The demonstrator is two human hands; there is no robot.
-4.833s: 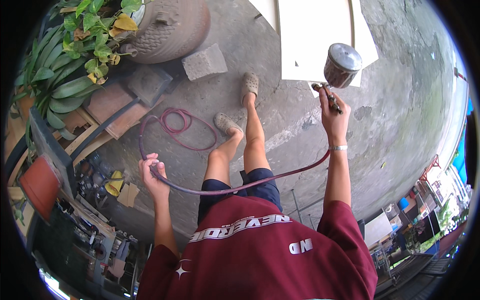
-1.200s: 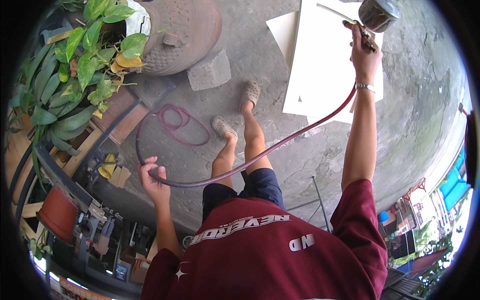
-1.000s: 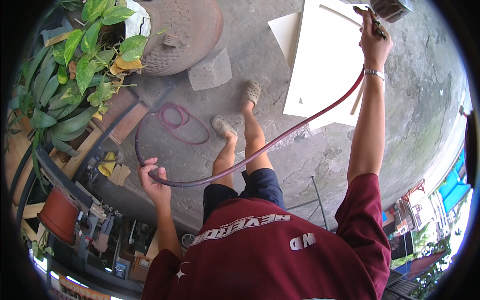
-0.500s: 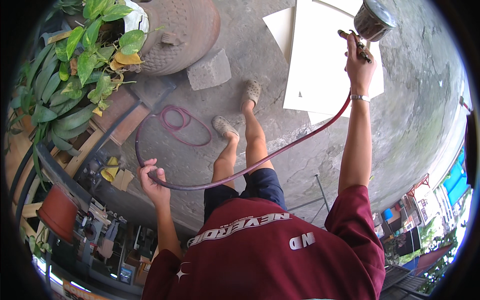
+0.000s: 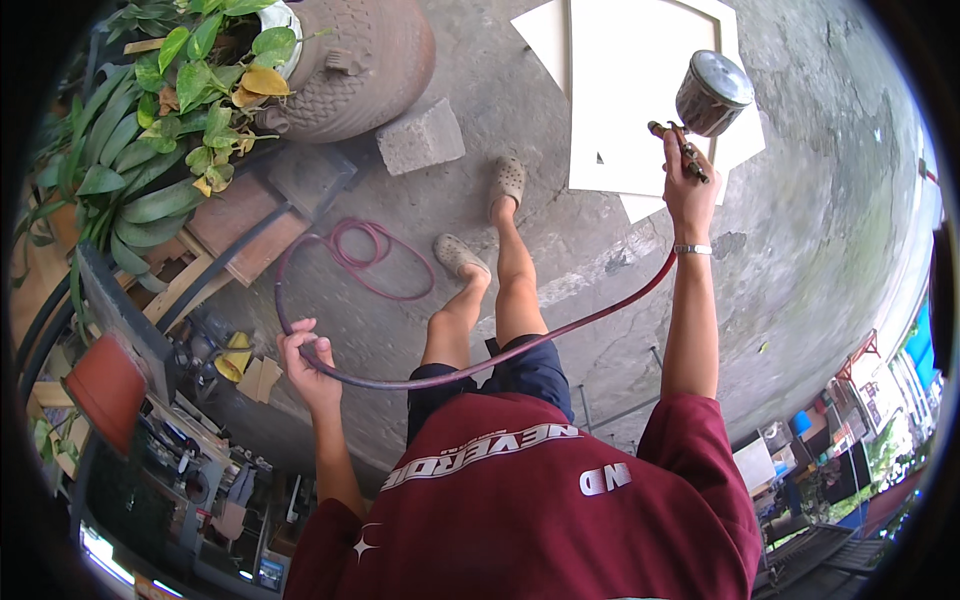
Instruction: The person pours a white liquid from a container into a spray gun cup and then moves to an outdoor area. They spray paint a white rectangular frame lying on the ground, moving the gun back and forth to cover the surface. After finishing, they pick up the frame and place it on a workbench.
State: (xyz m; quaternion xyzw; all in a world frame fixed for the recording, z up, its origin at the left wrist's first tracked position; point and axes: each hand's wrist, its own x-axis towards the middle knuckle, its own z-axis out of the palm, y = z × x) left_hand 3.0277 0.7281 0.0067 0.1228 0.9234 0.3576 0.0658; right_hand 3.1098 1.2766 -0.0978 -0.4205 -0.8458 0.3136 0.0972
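My right hand [image 5: 690, 192] is closed round a spray gun [image 5: 692, 160] with a metal paint cup [image 5: 714, 93] at its far end, held out ahead of me. From below that hand a dark red air hose [image 5: 520, 352] sags across my legs to the left. There my left hand [image 5: 308, 362] is closed round the hose. White panels [image 5: 620, 120], overlapping one another, stand or lie beyond the gun; one has a frame-like raised border. The cup and my right hand cover part of them.
More of the hose lies in loops [image 5: 360, 245] on the concrete floor, left of my feet. A grey concrete block [image 5: 420, 137] and a large clay jar [image 5: 370, 60] stand at the far left, beside leafy plants [image 5: 190, 130]. An orange pot [image 5: 106, 392] is at the near left.
My right hand has drawn the spray gun slightly nearer and to the left, so more of the cup shows. The hose has shifted with it; my left hand still holds it.
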